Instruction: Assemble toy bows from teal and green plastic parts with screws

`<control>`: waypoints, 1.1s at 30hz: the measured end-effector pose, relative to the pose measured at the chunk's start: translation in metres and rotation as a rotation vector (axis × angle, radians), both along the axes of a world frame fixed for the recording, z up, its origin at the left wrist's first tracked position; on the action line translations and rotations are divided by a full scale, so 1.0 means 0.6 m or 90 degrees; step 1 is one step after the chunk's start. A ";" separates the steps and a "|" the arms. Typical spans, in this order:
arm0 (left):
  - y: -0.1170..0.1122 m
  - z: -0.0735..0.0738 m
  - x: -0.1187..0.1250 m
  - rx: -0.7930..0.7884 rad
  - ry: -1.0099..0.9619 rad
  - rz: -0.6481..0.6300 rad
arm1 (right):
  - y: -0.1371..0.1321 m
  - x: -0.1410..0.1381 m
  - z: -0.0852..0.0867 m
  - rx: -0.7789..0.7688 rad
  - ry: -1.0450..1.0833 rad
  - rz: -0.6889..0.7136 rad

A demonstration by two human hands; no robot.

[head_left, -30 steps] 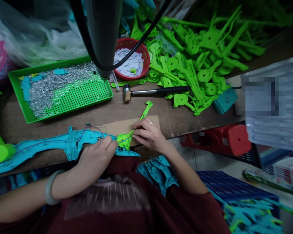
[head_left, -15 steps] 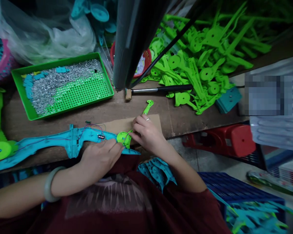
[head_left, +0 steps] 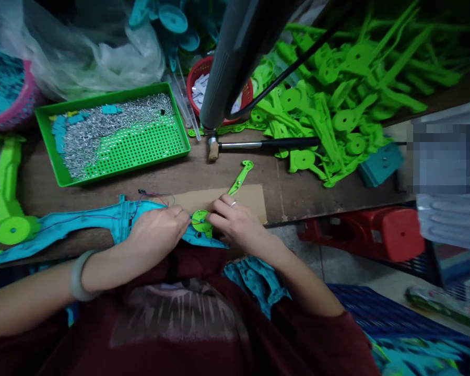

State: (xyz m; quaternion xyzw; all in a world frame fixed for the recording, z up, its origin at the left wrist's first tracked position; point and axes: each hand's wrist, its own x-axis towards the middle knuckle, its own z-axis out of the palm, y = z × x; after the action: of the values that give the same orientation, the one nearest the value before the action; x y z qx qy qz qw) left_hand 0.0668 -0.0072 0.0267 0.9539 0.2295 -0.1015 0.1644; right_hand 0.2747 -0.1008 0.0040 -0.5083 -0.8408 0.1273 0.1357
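A long blue plastic toy body (head_left: 62,225) lies along the near edge of the wooden bench (head_left: 297,188), with thin wires on it. A green plastic arm with a round disc end (head_left: 238,181) rests across its right end, on a piece of cardboard (head_left: 250,198). My left hand (head_left: 159,230) lies closed over the blue body, fingertips at the green disc (head_left: 200,221). My right hand (head_left: 235,223), ring on one finger, pinches the green piece at the disc from the right.
A green tray (head_left: 113,136) of small metal screws sits back left. A hammer (head_left: 258,143) lies behind the work. A heap of green parts (head_left: 337,104) fills the back right, a red basket (head_left: 203,78) of white bits behind a hanging grey tool (head_left: 235,62). A red stool (head_left: 360,235) stands right.
The view shifted slightly, so everything sits a little further right. My left fingers closed in on the green disc and my right hand slid down onto it.
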 end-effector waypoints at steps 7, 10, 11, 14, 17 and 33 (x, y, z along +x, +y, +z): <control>0.041 -0.009 -0.023 -0.043 -0.051 -0.163 | 0.000 0.003 -0.003 0.009 -0.026 0.015; 0.042 -0.016 -0.026 -0.008 -0.051 -0.213 | 0.000 0.001 0.001 0.011 -0.014 0.009; 0.040 -0.016 -0.024 -0.002 -0.049 -0.229 | -0.001 -0.003 0.003 0.014 -0.009 0.003; 0.031 -0.009 -0.008 0.030 -0.029 -0.260 | -0.003 -0.024 0.007 0.038 0.020 -0.025; 0.029 0.009 0.013 0.050 0.023 -0.274 | -0.006 -0.049 0.002 0.072 0.028 -0.039; 0.124 0.028 0.014 -0.309 -0.024 -0.284 | -0.010 -0.065 0.004 0.059 -0.037 -0.040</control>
State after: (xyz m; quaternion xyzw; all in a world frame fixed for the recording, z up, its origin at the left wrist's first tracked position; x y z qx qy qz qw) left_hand 0.0754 0.0671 0.0432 0.9154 -0.0191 -0.1692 0.3647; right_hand 0.2357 -0.1069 0.0061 -0.5311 -0.8331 0.0688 0.1384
